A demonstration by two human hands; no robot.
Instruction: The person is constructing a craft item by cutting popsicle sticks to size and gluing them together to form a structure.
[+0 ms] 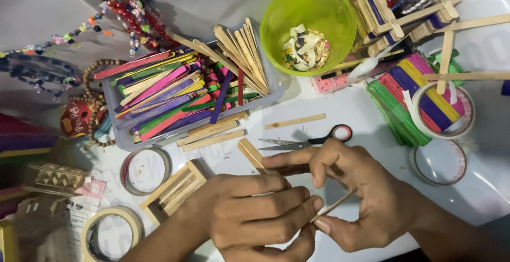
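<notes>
**A:** What have the hands got?

**B:** From my feed, the left hand point(255, 214) is curled nearly closed, fingertips pinching one end of a thin wooden stick point(333, 207). The right hand point(350, 187) pinches its other end between thumb and fingers — index stretched out toward a plain stick point(252, 155) on the table.

**A:** And around them?

**B:** Scissors point(308, 141) lie just above the right hand. A small wooden frame point(175, 190) sits beside the left wrist — a grey tray of coloured sticks point(180, 95) and a green bowl point(308, 20) of scraps are farther up.
</notes>
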